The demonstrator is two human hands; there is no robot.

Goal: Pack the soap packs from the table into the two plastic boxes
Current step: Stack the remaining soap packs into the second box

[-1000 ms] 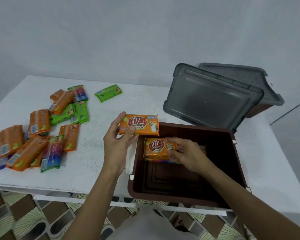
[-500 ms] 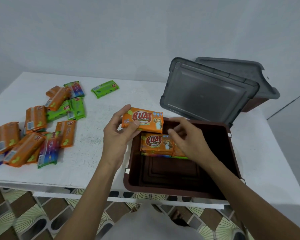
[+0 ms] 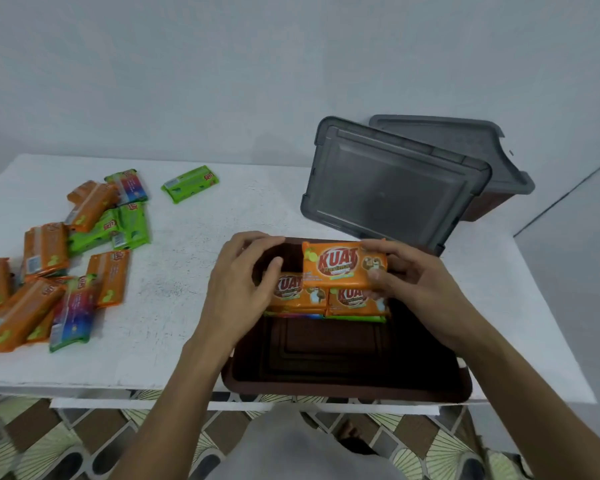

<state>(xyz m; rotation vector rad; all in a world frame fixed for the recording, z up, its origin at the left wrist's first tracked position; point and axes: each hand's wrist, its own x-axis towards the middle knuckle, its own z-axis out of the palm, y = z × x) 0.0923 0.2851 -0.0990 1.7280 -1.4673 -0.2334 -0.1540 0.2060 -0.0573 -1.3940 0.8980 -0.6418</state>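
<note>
Handover done: orange soap pack (image 3: 343, 268) has gone from left hand (image 3: 243, 282) to right hand (image 3: 416, 282) within the last second. Right grip pinches the pack's right end and holds it level just above the 2 orange packs (image 3: 298, 297) stacked at the far wall of the open box (image 3: 343, 393). Left grip is slack, fingers loosely curled, holding nothing, over the box's far-left corner. Judgement: set-down is next. Not yet packed: loose packs (image 3: 49, 271) on the bench (image 3: 187, 306), left of the box.
</note>
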